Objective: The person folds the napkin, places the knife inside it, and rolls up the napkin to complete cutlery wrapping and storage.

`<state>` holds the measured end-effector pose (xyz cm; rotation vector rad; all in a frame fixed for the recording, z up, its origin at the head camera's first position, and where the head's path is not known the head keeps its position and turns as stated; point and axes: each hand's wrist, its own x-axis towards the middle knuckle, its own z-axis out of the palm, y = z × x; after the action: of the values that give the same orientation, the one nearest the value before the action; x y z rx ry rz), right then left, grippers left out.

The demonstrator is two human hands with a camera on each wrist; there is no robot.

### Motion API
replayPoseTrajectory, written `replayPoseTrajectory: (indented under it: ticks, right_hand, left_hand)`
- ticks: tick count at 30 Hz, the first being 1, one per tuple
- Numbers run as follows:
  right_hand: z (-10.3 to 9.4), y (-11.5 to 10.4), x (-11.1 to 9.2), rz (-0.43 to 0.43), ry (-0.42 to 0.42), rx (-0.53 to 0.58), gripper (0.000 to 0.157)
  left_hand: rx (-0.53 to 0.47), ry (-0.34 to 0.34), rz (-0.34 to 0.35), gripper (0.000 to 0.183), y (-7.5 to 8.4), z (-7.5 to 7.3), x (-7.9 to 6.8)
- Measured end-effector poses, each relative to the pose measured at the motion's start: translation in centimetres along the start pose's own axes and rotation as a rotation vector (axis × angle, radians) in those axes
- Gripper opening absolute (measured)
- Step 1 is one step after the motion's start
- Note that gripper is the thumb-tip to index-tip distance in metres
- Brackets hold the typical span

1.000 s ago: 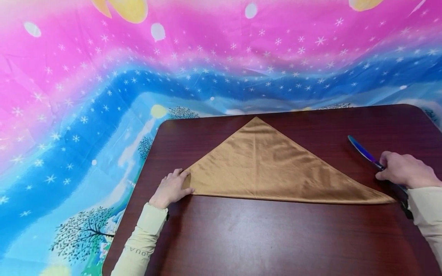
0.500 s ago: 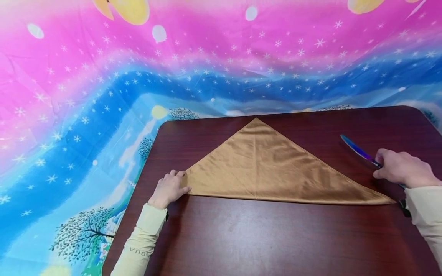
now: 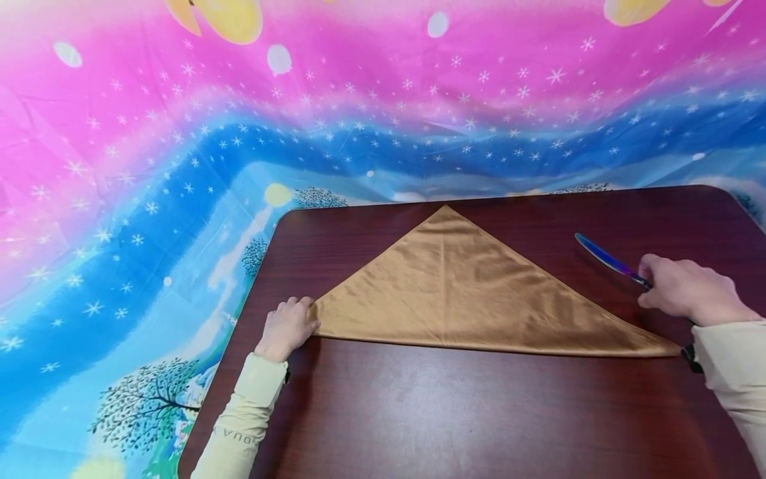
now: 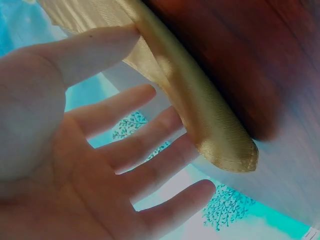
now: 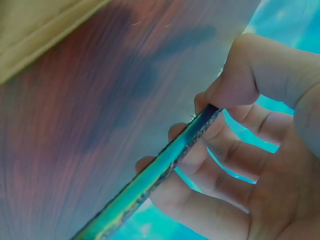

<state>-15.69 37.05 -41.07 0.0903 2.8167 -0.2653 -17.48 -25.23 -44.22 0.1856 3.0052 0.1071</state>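
A golden-brown satin napkin [image 3: 455, 293], folded into a triangle, lies on the dark wooden table with its point toward the far edge. My left hand [image 3: 287, 328] is at the napkin's left corner. In the left wrist view its fingers [image 4: 145, 140] are spread and nearly straight, with the thumb tip and some fingertips at the rolled edge of the cloth. My right hand [image 3: 688, 289] pinches a table knife [image 3: 604, 253] with a shiny blue-purple blade, held to the right of the napkin. In the right wrist view the knife's iridescent handle [image 5: 160, 167] runs below the thumb and across the fingers.
The table [image 3: 383, 412] has rounded corners, and its far edge meets a backdrop cloth [image 3: 371, 86] printed in pink and blue with snowflakes and trees. Bare tabletop lies in front of the napkin.
My right hand has carried the knife left, toward the napkin. My left hand has shifted slightly left, uncovering more of the napkin's corner.
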Motion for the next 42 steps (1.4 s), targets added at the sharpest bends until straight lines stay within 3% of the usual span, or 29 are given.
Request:
replayPoseTrajectory:
  ticks: [23,42]
  right_hand:
    - [-0.7,-3.8,-0.3,-0.070,0.019,-0.038,0.041]
    - [-0.5,-6.2,-0.2,-0.194,0.088,-0.074,0.032]
  left_hand:
    - [-0.013,0.018,-0.014,0.042,-0.3,0.3,0.0]
    - [-0.014,0.009,-0.029,0.041,-0.3,0.2,0.0]
